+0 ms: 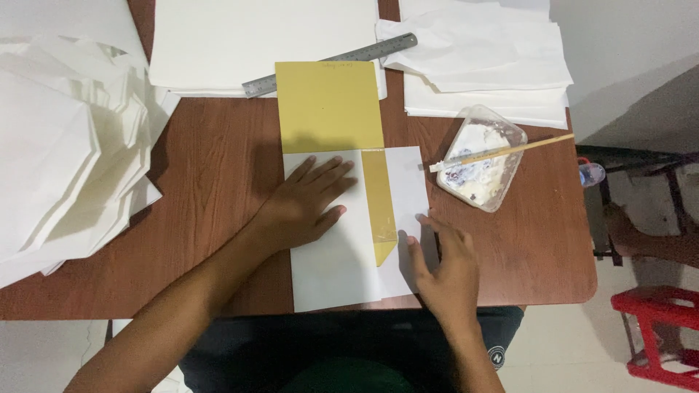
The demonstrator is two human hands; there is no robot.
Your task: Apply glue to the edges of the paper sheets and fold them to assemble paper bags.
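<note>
Left hand: the left hand (306,207) lay flat and open, palm down and fingers spread, pressing on the folded white sheet (331,255); it gripped nothing, only bore down on the paper.
Right hand: the right hand (444,266) rested at the sheet's 3 o'clock edge, fingers loosely extended, fingertips (424,216) touching the narrow right flap; it was open too, with nothing clasped in it.
White sheet: it sat at the near middle of the table, its lower edge reaching the table's 6 o'clock rim, folded in from both sides so that the two flaps left a gap between them.
Yellow card: the yellow card (329,105) lay under the sheet and stuck out toward 12 o'clock; a strip of it also showed in the gap between the flaps, ending in a slanted tip just beside the right thumb.
Ruler: a metal ruler (331,64) lay slanted across the card's 12 o'clock end, partly on a white paper stack (218,40).
Paste tray: a clear plastic tray (480,156) smeared with white paste stood at 2 o'clock from the sheet, well apart from both hands, with a thin stick (510,149) lying across it.
Paper piles: folded white paper (65,153) was heaped at 9 o'clock, and more white sheets (480,65) lay at 1 o'clock.
Table: the brown wooden table (218,167) carried all of it.
Room: a red stool (659,335) stood on the floor at 4 o'clock.
</note>
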